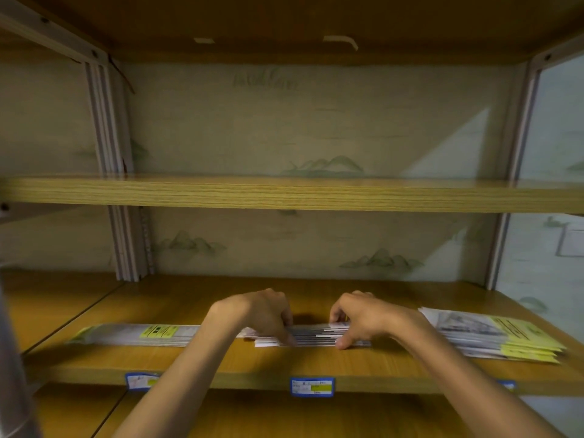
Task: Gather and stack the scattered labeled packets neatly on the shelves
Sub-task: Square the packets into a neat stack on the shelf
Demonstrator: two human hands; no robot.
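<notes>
A low stack of long flat packets (316,335) with white and yellow labels lies across the wooden shelf (221,365) in front of me. My left hand (265,314) grips the stack from above, thumb at its front edge. My right hand (363,320) grips the same stack a little to the right, fingers curled over the back edge. The stack's left end (136,333) shows a yellow label. A second pile of packets (493,336) with yellow labels fans out at the right, partly behind my right forearm.
An upper wooden shelf board (284,194) runs across the middle of the view. Grey metal uprights (126,248) stand at the left and right. Blue price tags (311,387) sit on the shelf's front edge. Another shelf lies below.
</notes>
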